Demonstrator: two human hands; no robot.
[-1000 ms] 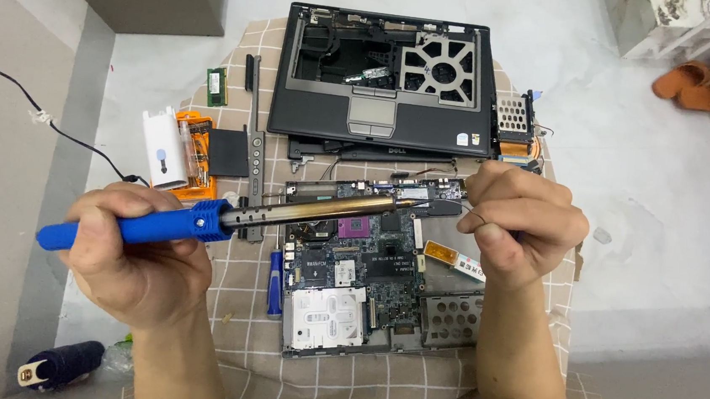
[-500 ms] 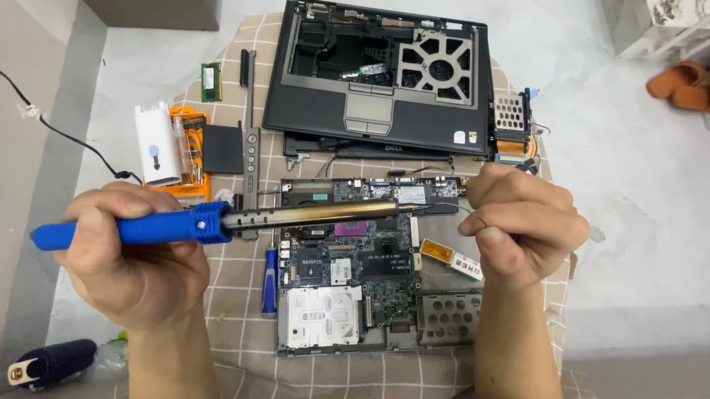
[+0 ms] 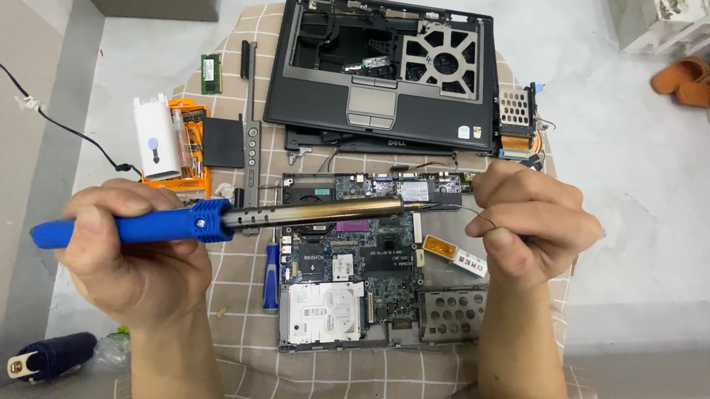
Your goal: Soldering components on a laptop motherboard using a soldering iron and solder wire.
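My left hand [image 3: 135, 262] grips the blue handle of a soldering iron [image 3: 227, 217], held level above a laptop motherboard [image 3: 359, 259] lying on a checked cloth. The iron's brass barrel points right and its tip meets a thin solder wire [image 3: 466, 210] pinched in my right hand [image 3: 530, 226]. Tip and wire hover over the top right part of the board. My right hand covers the board's right edge.
A stripped dark laptop base [image 3: 382, 67] lies behind the board. A white and orange tool case [image 3: 169, 143], a memory stick [image 3: 210, 73] and a black strip sit at left. A blue screwdriver [image 3: 271, 273] lies beside the board. A dark cylinder [image 3: 51, 355] rests on the floor.
Both hands hold nearly the same pose. The view has shifted slightly, and the iron tip stays against the wire.
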